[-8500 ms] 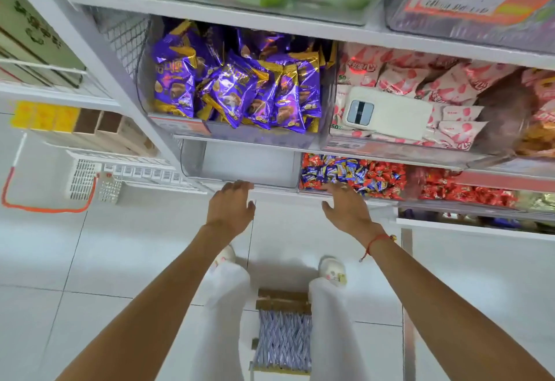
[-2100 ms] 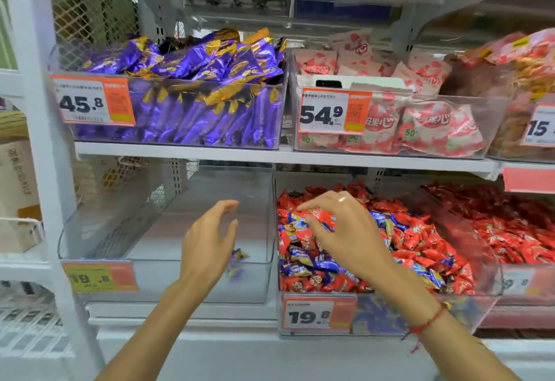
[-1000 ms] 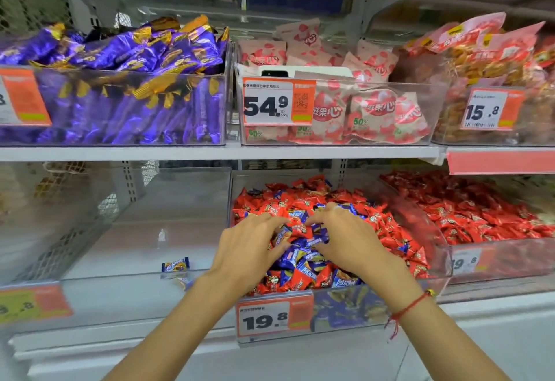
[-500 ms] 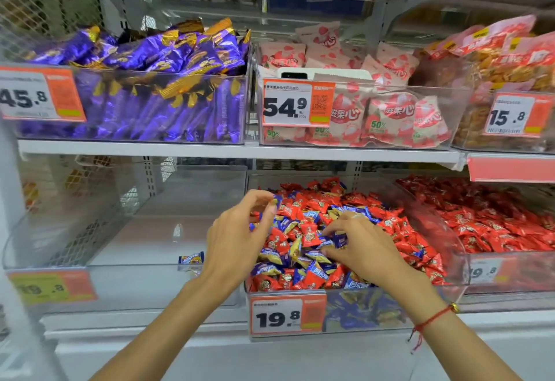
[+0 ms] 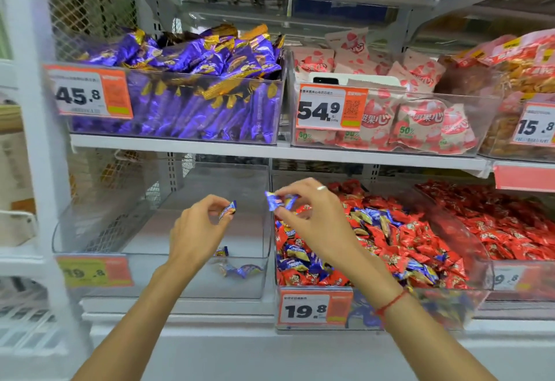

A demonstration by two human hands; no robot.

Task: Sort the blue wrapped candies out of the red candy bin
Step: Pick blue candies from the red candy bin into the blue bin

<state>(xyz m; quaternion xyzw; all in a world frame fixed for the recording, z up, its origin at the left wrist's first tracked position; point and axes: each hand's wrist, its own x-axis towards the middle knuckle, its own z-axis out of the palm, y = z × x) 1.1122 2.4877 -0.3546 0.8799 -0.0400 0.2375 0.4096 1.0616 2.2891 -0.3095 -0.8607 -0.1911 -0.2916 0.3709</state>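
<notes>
Blue wrapped candies were in both hands in the head view. The left hand (image 5: 196,230) pinched one blue candy (image 5: 227,209) between thumb and fingers (image 5: 216,200), raised over the clear bin (image 5: 192,275) on the lower shelf. The right hand (image 5: 312,218) pinched a second blue candy (image 5: 277,200) in its fingertips, above the wall between that clear bin and the red candy bin (image 5: 450,308) just to its right. A ring (image 5: 321,188) showed on one right finger, and a red string (image 5: 390,302) circled the right wrist.

A few blue candies (image 5: 240,269) lay near the front of the clear bin, with another (image 5: 221,251) just behind them. More blue candies (image 5: 300,263) were mixed among the red candies (image 5: 405,236) in the red candy bin, which carried a 19.8 price tag (image 5: 313,308). On the shelf above stood a bin of purple packets (image 5: 192,86) and a bin of pink packets (image 5: 405,116).
</notes>
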